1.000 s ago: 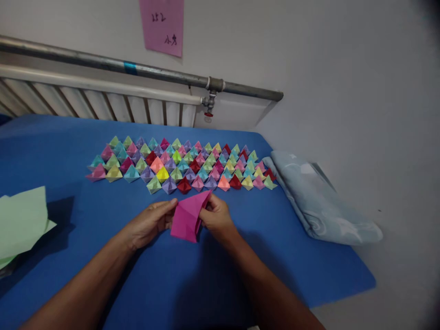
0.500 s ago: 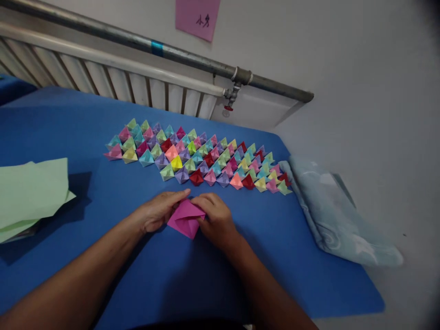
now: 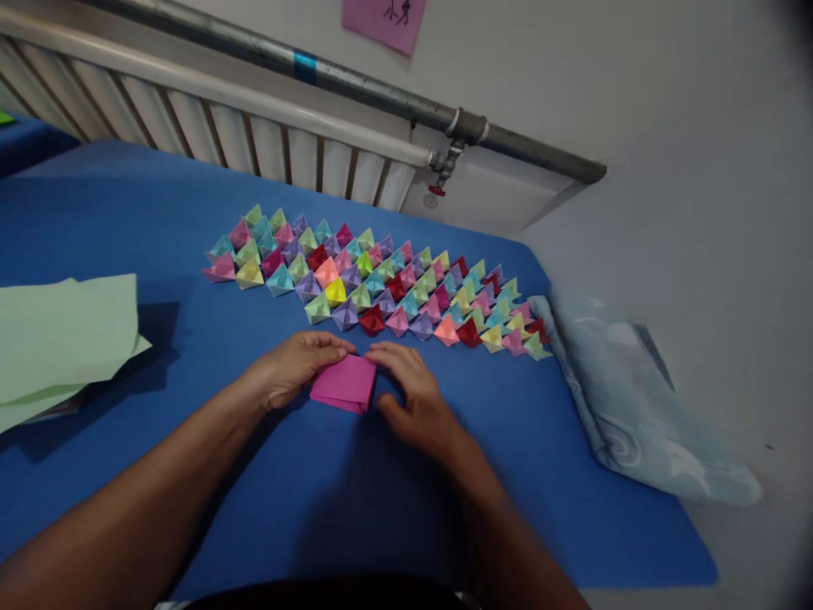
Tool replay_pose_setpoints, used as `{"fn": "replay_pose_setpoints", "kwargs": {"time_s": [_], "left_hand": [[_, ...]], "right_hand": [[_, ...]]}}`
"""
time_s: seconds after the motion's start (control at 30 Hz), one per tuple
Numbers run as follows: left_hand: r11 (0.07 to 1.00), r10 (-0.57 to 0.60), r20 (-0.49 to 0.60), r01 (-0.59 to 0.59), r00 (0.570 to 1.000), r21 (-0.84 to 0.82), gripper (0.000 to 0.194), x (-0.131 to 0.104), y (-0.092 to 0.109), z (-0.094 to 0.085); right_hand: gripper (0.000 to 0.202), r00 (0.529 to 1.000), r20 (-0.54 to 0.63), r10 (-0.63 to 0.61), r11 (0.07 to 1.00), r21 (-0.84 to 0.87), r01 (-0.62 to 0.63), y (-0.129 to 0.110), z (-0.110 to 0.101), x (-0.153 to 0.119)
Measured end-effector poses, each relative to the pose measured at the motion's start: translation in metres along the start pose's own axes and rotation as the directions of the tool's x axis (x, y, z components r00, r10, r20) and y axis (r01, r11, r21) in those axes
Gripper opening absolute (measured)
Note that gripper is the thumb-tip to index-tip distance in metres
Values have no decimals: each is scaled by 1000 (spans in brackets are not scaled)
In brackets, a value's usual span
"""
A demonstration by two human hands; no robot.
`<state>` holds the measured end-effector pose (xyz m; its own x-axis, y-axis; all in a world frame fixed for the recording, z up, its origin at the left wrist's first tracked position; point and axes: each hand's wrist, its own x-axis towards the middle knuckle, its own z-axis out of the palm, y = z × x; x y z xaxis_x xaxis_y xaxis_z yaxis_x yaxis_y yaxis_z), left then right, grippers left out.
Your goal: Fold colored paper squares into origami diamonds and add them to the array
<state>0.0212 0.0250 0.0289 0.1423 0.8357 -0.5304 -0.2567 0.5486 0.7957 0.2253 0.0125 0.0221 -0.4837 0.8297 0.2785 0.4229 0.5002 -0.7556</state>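
Note:
A folded magenta paper lies between my hands, its shape roughly square with layered edges along the bottom. My left hand pinches its upper left corner between thumb and fingers. At the paper's right side, my right hand has its thumb and fingers apart, with the fingertips by the upper right corner; whether they touch it is hard to tell. Just beyond the hands, many small folded paper boats in several colours stand in tight slanting rows.
The blue table carries a stack of pale green paper at the left and a folded light blue cloth at the right. Behind it are a radiator, a metal pipe and a pink note on the wall.
The magenta paper has gone from a pointed, partly opened shape to a flatter square. My right hand has let go of its right side and spread its fingers. The view has shifted slightly.

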Motion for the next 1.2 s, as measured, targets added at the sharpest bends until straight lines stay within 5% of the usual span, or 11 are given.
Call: {"fn": "replay_pose_setpoints", "kwargs": {"time_s": [0.1,0.2,0.43,0.7,1.2], "left_hand": [[997,70,-17,-70,997,25,25,-5,3,5],[988,140,-10,-139,990,75,32,-10,3,11],[943,295,-1,-291,955,159,38,-13,-1,15],[974,195,30,-197,980,114,37,-10,-1,11],[879,406,-5,-389,914,277,37,-9,0,7]], "right_hand": [[28,912,-88,400,868,355,-346,-1,1,3],[32,812,54,580,660,554,-508,-8,5,7],[31,754,283,593,603,465,-649,-22,12,10],[30,790,162,591,657,471,-588,-18,16,7],[31,763,283,582,593,494,-636,-20,15,6]]}}
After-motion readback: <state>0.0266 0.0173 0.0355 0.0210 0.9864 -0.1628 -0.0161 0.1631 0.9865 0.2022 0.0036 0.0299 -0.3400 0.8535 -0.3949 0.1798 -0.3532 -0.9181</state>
